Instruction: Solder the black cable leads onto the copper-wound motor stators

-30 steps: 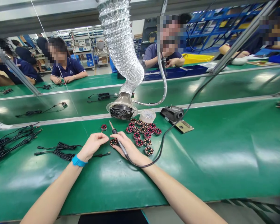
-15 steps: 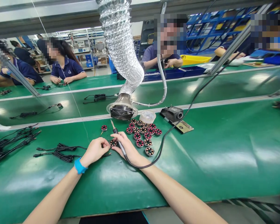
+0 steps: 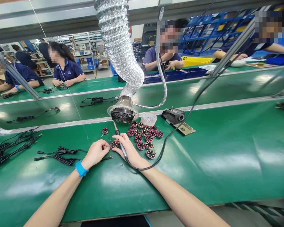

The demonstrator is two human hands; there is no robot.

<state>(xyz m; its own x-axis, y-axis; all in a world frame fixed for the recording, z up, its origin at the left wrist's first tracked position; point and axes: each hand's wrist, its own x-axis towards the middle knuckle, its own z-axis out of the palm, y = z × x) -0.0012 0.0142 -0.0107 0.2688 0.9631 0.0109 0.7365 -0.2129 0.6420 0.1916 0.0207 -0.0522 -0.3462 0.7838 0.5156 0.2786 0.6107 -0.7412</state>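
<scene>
My right hand [image 3: 130, 153] closes around a soldering iron [image 3: 123, 149], its tip pointing up and away from me. The thumb and fingers of that hand also touch a small round motor stator [image 3: 114, 144] with copper coils. My left hand [image 3: 98, 152], with a blue band on the wrist, pinches at the stator's left side; whatever lies between its fingertips is hidden. Beyond the hands sits a single red-and-black stator [image 3: 105, 130] with a thin lead. To the right stand several more stators [image 3: 141, 146]. Coiled black cables [image 3: 65, 155] lie left of my left hand.
A fume hood with a fan [image 3: 122, 115] hangs ahead on a silver duct [image 3: 121, 53]. Behind the stators are a roll of tape [image 3: 149, 119] and a soldering iron stand [image 3: 174, 116]. The iron's cord [image 3: 165, 143] loops over my right forearm. Co-workers sit across the bench.
The view has shifted slightly. Both hands keep nearly the same pose at the stator. Across the bench, a co-worker at far left has leaned down and one at far right has stretched out an arm.
</scene>
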